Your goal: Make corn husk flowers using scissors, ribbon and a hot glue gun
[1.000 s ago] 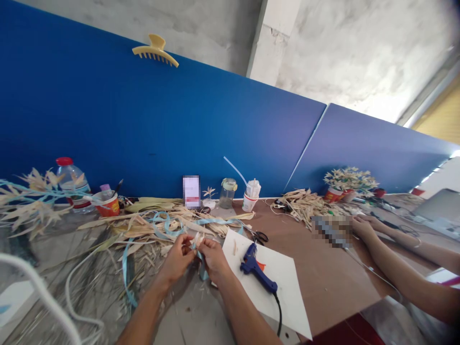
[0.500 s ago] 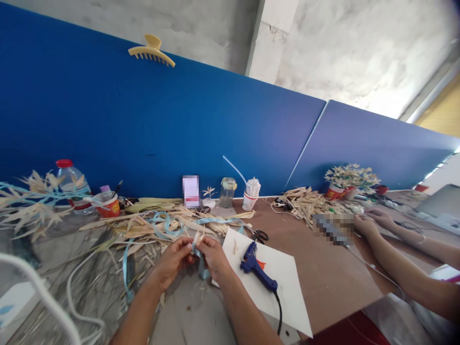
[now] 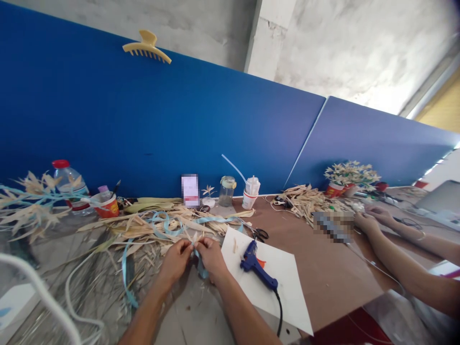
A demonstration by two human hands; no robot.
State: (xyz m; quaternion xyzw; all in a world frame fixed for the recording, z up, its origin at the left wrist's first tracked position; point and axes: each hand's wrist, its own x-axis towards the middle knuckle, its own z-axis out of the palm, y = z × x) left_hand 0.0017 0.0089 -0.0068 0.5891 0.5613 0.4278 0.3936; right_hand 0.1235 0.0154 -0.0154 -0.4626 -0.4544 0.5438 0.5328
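My left hand (image 3: pixel 176 261) and my right hand (image 3: pixel 212 258) meet above the table edge, fingertips pinched together. Between them is a small pale dried-husk piece (image 3: pixel 194 237), its tips poking up over the fingers. A light-blue ribbon (image 3: pixel 202 271) hangs from the pinch, beneath my right fingers. The fingers hide most of the join between husk and ribbon. Right of my hands, a blue hot glue gun (image 3: pixel 259 268) lies on a white board (image 3: pixel 287 287). Dried husk strips (image 3: pixel 143 227) and a loose curl of light-blue ribbon (image 3: pixel 165 225) lie beyond my hands.
Black-handled scissors (image 3: pixel 261 234) lie behind the board. Along the blue partition (image 3: pixel 215 120) stand a bottle (image 3: pixel 70 184), a red cup (image 3: pixel 108 206), a phone (image 3: pixel 190 189), a glass jar (image 3: pixel 226 191) and a white cup (image 3: pixel 250 197). A co-worker's hands (image 3: pixel 370 220) work at the right. White cable (image 3: pixel 39 287) loops at left.
My left hand has shifted slightly and its fingers have straightened into a pinch near the ribbon. Both hands remain together around the husk piece. The view has tilted a little.
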